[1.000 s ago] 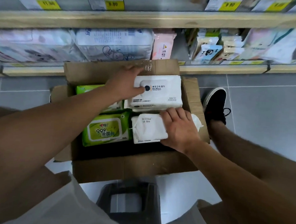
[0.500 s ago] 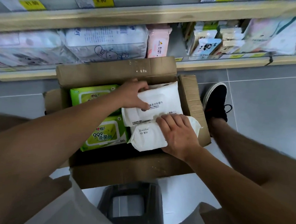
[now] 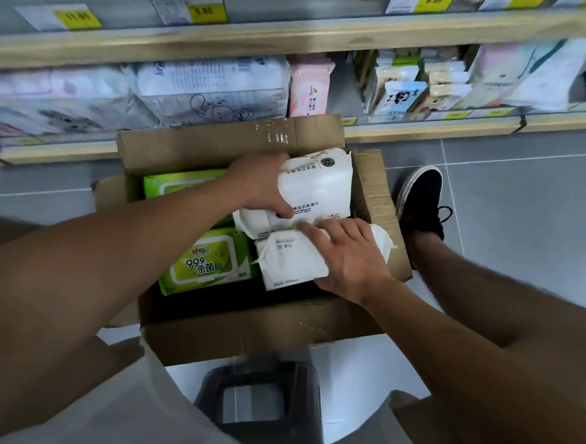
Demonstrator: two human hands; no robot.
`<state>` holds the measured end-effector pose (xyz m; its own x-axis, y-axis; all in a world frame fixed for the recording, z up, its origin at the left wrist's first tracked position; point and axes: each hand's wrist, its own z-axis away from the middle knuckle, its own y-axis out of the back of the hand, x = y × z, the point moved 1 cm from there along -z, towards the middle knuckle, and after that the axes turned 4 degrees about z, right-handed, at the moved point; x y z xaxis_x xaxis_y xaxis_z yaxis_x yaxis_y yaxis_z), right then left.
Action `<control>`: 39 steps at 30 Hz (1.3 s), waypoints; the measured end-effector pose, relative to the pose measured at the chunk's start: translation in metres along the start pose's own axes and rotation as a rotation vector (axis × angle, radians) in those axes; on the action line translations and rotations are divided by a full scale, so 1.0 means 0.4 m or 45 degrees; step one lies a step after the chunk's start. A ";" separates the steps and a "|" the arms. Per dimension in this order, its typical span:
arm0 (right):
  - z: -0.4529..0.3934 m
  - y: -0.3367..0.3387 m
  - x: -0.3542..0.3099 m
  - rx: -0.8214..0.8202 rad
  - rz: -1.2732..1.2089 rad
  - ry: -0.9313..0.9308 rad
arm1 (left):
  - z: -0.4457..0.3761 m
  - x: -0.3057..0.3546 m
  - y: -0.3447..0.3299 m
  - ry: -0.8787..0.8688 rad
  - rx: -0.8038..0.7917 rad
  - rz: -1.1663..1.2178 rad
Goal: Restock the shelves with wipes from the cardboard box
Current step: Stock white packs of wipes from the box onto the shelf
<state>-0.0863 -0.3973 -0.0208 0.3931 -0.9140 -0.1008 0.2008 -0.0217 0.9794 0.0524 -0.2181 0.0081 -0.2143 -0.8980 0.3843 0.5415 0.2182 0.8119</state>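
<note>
Packs remain in the box (image 3: 260, 336): left hand (image 3: 259, 182) clutches a white pack (image 3: 318, 185), right hand (image 3: 348, 256) clasps another (image 3: 289, 262), green packs (image 3: 210, 264) untouched; shelf (image 3: 393, 132) restocking looks barely begun.

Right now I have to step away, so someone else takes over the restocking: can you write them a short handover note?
Left hand: gripping the far white wipes pack, tilted up in the cardboard box.
Right hand: lying on the near white wipes pack; grip unclear.
Two green wipes packs lie in the box's left side.
Done: nothing from this box visibly shelved.
Left: lift the white packs to the shelf, then the green ones.
</note>
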 end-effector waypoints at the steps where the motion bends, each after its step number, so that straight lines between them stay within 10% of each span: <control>1: -0.004 0.007 -0.005 -0.008 -0.001 -0.047 | 0.015 -0.005 0.015 -0.006 0.078 -0.027; 18: -0.214 0.398 -0.054 0.306 -0.012 -0.338 | 0.322 -0.207 0.423 0.291 0.784 0.102; 39: -0.651 0.711 0.066 0.948 0.383 -0.293 | 0.158 -0.267 0.651 0.306 0.997 0.052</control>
<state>0.2149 -0.3221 0.2093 0.1262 -0.9817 0.1427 -0.5604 0.0481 0.8268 0.1651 -0.0413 0.2064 0.0212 -0.9216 0.3875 -0.1986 0.3760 0.9051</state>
